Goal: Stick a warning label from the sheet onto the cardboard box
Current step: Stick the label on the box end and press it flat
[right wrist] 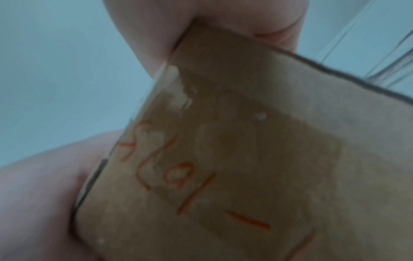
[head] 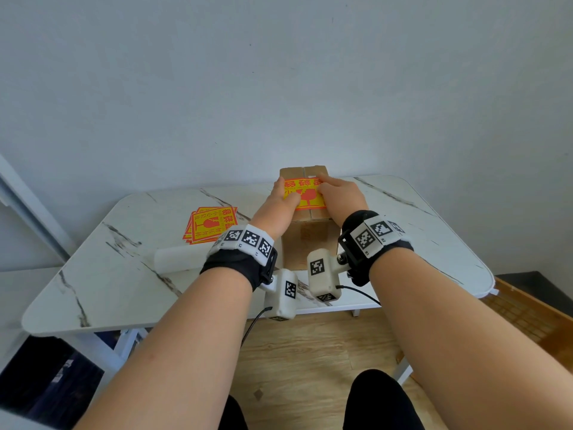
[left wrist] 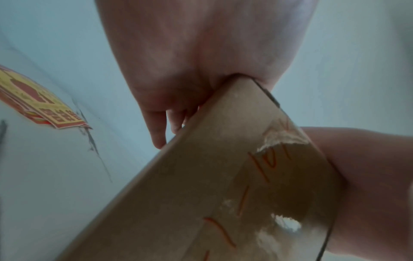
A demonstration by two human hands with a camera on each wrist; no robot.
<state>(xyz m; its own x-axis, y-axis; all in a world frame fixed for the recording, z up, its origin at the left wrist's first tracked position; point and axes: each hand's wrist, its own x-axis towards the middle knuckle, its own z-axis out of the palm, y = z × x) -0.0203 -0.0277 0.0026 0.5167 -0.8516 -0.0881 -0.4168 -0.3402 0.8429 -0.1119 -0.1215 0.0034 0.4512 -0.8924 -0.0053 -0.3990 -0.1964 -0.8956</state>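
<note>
A brown cardboard box (head: 310,240) stands at the middle of the marble table (head: 124,290). A yellow and red warning label (head: 307,197) lies on its top. My left hand (head: 280,201) sits at the box's left top edge, thumb on the label and fingers (left wrist: 159,130) hanging straight down the side. My right hand (head: 338,192) lies flat over the label's right part, fingers reaching toward the far edge. Both wrist views show the box's near face (left wrist: 190,194) (right wrist: 268,141) with orange handwriting, each hand (left wrist: 201,53) (right wrist: 234,14) pressed on its upper edge.
A stack of label sheets (head: 212,226) (left wrist: 38,100) lies left of the box. A curled white backing paper (head: 176,259) rests near the left wrist. A wooden crate (head: 527,321) stands on the floor at right, and a wall rises close behind the table.
</note>
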